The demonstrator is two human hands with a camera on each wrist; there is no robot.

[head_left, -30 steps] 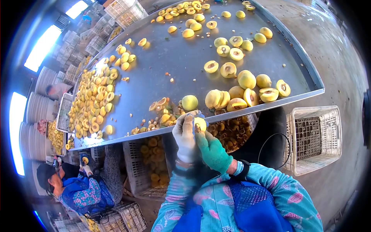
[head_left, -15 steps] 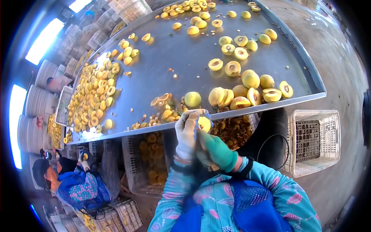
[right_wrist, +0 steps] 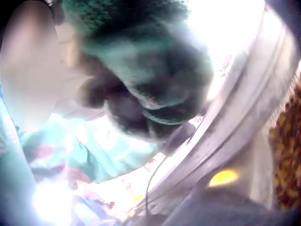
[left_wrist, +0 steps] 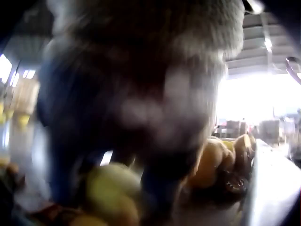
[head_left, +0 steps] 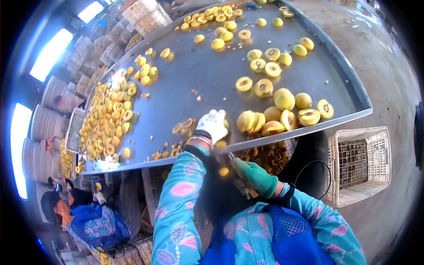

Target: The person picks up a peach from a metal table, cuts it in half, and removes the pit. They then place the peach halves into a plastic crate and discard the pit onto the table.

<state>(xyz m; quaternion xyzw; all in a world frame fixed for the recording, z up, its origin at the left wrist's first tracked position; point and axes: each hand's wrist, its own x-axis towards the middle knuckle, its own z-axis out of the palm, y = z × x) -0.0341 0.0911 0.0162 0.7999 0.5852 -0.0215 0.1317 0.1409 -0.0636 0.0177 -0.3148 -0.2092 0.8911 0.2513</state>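
My left hand (head_left: 213, 126), in a white glove, reaches over the table's near edge with its fingers around a whole yellow-green fruit (head_left: 226, 125). The left wrist view shows that fruit (left_wrist: 113, 188), blurred, between the blue-coated fingers. Below the edge my right hand (head_left: 257, 177), green-gloved, grips a tool (head_left: 231, 156) whose thin metal end points up and left; in the right wrist view the curled fingers (right_wrist: 155, 89) hide most of it. A blurred yellow piece (head_left: 224, 171) hangs in the air between my arms, and shows in the right wrist view (right_wrist: 223, 178) too.
The metal table (head_left: 185, 79) carries a large heap of fruit halves (head_left: 108, 115) at left and more fruit (head_left: 284, 99) at right. Brown scraps (head_left: 271, 159) fill a container under the edge. A white crate (head_left: 375, 163) stands at right; another person (head_left: 99, 221) sits at left.
My left hand has left the cut yellow fruit near my right hand and moved up onto the whole fruit. A yellow piece has dropped below the edge. My right hand has lowered slightly, still holding the tool.
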